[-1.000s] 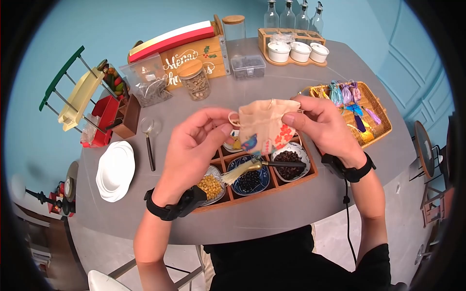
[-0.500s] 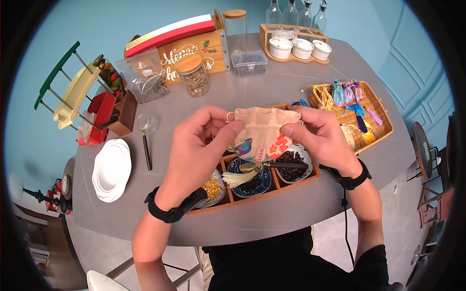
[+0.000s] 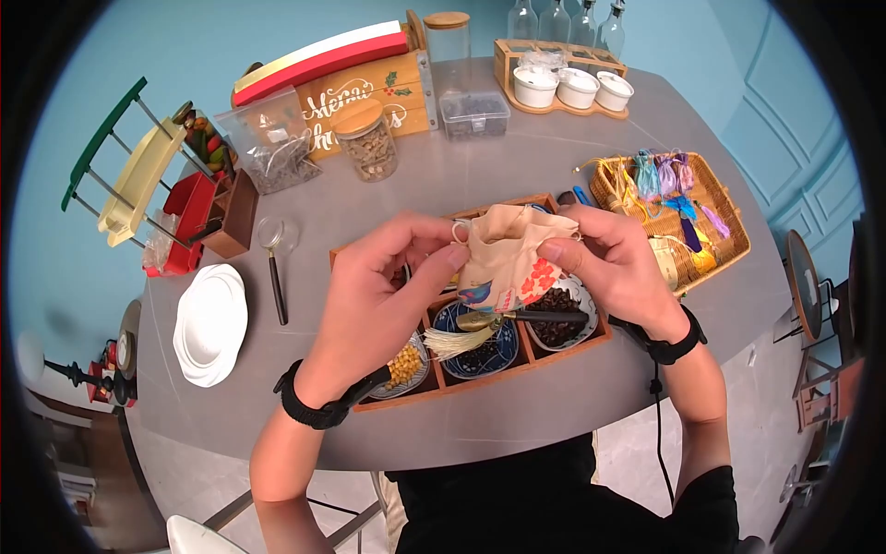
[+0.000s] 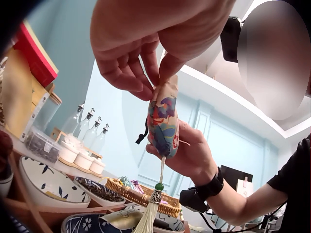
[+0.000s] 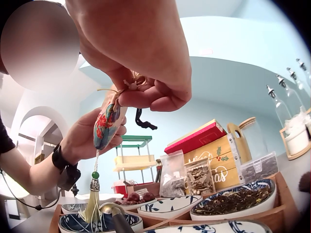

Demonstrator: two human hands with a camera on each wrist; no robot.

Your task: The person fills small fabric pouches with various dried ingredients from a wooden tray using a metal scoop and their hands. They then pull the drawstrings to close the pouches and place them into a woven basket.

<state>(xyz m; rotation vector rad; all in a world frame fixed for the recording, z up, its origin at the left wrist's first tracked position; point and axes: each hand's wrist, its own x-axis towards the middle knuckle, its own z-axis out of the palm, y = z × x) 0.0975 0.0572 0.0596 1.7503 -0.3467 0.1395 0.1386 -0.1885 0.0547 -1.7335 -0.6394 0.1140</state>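
A small beige drawstring pouch [image 3: 509, 263] with a bird and red flowers printed on it hangs between both hands above the divided wooden tray [image 3: 554, 349]. My left hand [image 3: 378, 291] pinches its upper left edge between thumb and fingers; my right hand [image 3: 620, 268] pinches the upper right edge. The pouch's mouth gapes a little. From its bottom a pale tassel [image 4: 147, 218] with a green bead [image 4: 159, 186] dangles in the left wrist view. Under the pouch, a dark-handled brass scoop [image 3: 554, 316] lies across bowls of black beans [image 3: 475, 358] and dark dried pieces [image 3: 556, 332].
White dishes [image 3: 210, 323] and a magnifying glass [image 3: 275, 268] lie on the left. A wicker basket of tassels [image 3: 729, 249] sits at the right. Farther back stand a corked jar [image 3: 367, 148], a clear plastic box [image 3: 473, 115] and white lidded pots [image 3: 577, 90].
The pouch first came upright and lower, its front turning toward the head camera; since then it has tilted and creased, with its mouth showing more. Both hands have kept their grip.
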